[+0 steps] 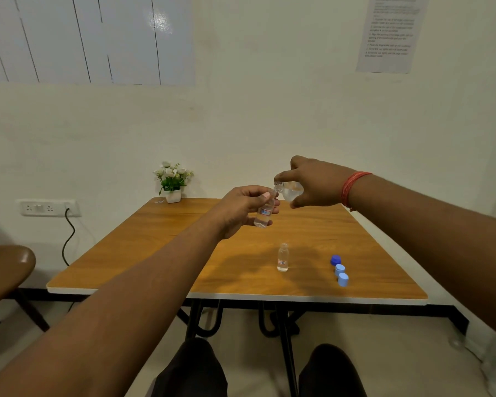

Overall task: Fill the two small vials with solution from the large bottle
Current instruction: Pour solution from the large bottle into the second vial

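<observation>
Your right hand grips the tipped large bottle, left hand pinches a vial mid-frame; tiny mouth, overtilt and you'll spill.

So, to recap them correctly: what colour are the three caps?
One cap dark blue, two caps light blue; head view.

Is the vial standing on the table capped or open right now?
Open. The vial on the table stands upright with a bare neck, and all three blue caps lie apart to its right.
</observation>
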The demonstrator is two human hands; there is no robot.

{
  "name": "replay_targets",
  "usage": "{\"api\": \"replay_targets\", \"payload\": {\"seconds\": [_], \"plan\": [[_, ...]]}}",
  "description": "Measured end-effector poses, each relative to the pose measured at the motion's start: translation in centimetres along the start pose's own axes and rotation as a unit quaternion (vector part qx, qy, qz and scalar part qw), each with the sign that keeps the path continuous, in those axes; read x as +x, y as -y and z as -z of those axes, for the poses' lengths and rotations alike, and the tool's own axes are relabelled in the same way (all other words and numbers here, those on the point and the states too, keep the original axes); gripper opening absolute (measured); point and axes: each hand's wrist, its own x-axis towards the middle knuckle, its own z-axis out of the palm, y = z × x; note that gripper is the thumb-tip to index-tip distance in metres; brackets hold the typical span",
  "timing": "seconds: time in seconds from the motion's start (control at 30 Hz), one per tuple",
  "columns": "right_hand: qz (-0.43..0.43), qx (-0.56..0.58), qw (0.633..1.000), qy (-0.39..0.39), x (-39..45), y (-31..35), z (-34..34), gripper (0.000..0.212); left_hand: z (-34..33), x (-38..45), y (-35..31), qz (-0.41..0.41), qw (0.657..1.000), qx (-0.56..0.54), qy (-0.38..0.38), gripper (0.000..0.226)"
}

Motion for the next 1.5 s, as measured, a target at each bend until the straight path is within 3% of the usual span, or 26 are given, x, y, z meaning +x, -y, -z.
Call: {"api": "replay_targets", "payload": {"seconds": [1.5], "plan": [[0.001, -0.006, 1.0, -0.007, -0.08, -0.13, -0.04, 0.071, -0.21, -0.2, -0.32, 0.0, 1.0, -0.001, 0.004, 0.02]]}}
